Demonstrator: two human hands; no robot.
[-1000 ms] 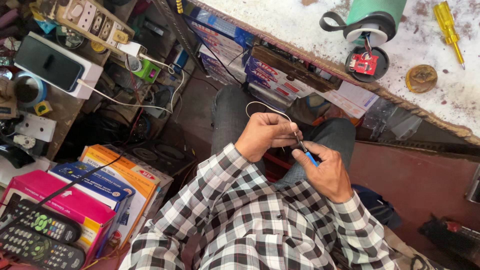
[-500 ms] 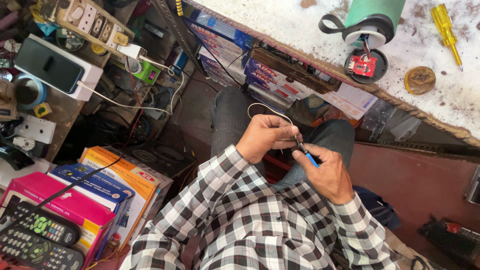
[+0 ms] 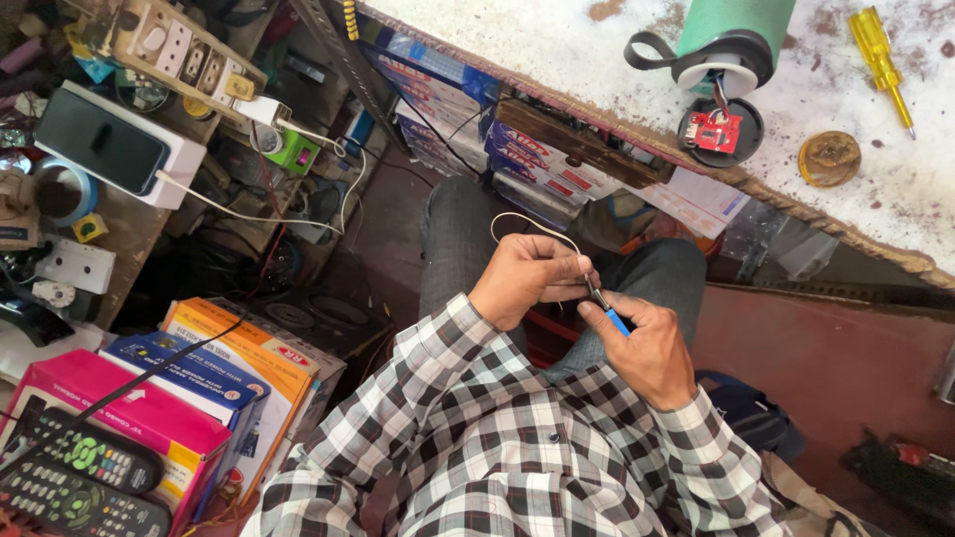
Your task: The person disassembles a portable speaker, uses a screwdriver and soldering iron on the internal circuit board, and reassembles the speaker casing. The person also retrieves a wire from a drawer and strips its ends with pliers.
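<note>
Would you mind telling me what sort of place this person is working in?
Probably a small electronics repair shop. A red circuit board lies by a yellow screwdriver on the bench, remote controls lie on boxed goods, and the left hand and right hand work a thin wire.

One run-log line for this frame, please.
left hand: pinches thin white wire | right hand: grips blue-handled tool at wire end | over lap
</note>
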